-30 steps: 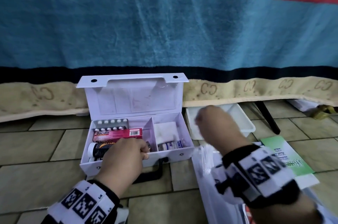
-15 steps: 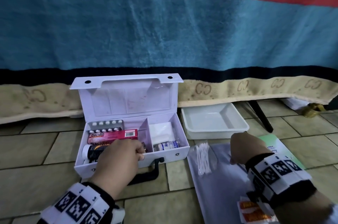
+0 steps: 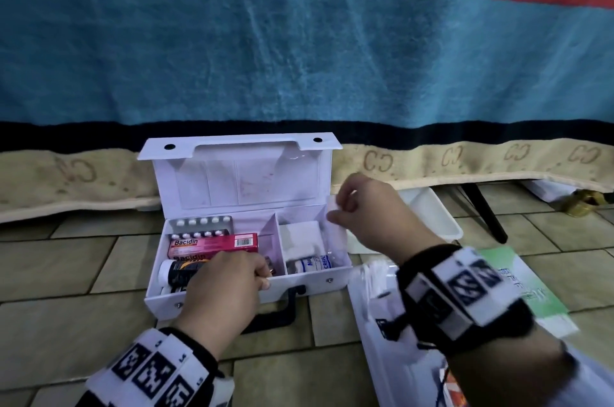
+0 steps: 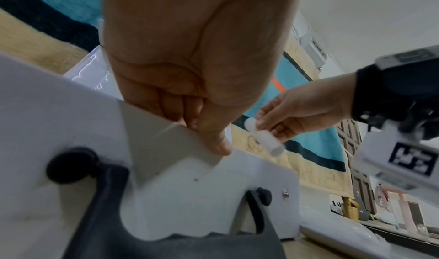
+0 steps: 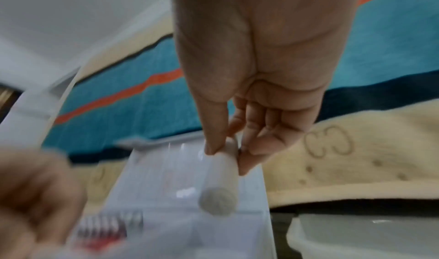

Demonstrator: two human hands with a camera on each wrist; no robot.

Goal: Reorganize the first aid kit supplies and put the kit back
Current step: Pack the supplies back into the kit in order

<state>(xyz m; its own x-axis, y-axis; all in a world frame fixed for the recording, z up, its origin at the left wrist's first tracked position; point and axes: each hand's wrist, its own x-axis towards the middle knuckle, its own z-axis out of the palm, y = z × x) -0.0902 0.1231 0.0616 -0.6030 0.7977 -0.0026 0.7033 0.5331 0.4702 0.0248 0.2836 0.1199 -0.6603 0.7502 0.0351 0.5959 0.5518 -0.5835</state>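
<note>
The white first aid kit (image 3: 329, 280) lies open on the tiled floor, lid (image 3: 239, 180) upright. My left hand (image 3: 259, 273) grips its front wall, fingers hooked inside (image 4: 202, 128). The left compartment holds blister packs (image 3: 199, 222), a pink Bacidin box (image 3: 212, 244) and a dark bottle (image 3: 179, 272). A white pad (image 3: 304, 237) and a crepe bandage roll (image 3: 312, 263) lie in the right compartment. Above that compartment's right end, my right hand (image 3: 342, 207) pinches a small white roll (image 4: 263, 137), its round end (image 5: 219, 200) pointing down.
A white tray (image 3: 432, 210) sits right of the kit, behind my right hand. A clear plastic bag (image 3: 375, 323) and a green leaflet (image 3: 525, 290) lie on the floor at the right. A black leg (image 3: 485, 210) and a hanging blue blanket (image 3: 299, 41) stand behind.
My right hand dropped to the plastic bag on the floor, then came back up over the kit's right compartment with the white roll pinched in it. The left hand stayed on the kit.
</note>
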